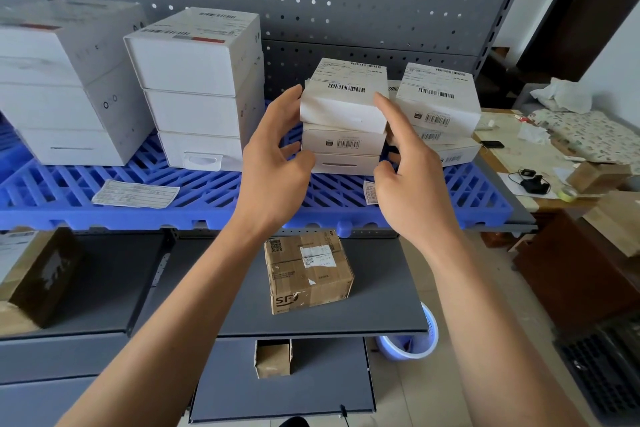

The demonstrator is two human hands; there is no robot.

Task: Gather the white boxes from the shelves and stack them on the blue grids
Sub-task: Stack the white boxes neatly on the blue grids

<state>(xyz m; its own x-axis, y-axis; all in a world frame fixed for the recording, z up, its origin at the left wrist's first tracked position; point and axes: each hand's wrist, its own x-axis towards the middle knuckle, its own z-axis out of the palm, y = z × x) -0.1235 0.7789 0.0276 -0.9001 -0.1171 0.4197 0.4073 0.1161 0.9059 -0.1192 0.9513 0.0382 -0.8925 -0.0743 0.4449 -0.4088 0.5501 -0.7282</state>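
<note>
A blue grid (207, 191) lies along the upper shelf and carries several stacks of white boxes. On the middle stack (343, 149) a small white box (343, 111) with barcode labels sits on top, slightly askew. The fingers of my left hand (273, 163) touch this box's left side, and the thumb reaches toward the box below. My right hand (412, 180) is on the other side, with its index finger against the top box's right edge. Another stack of small white boxes (440, 104) stands just to the right.
Two tall stacks of larger white boxes (194, 87) (59, 87) fill the grid's left part, with a loose paper label (135, 194) in front. A brown cardboard box (308, 270) sits on the dark shelf (381, 305) below. A cluttered table (519, 156) stands at the right.
</note>
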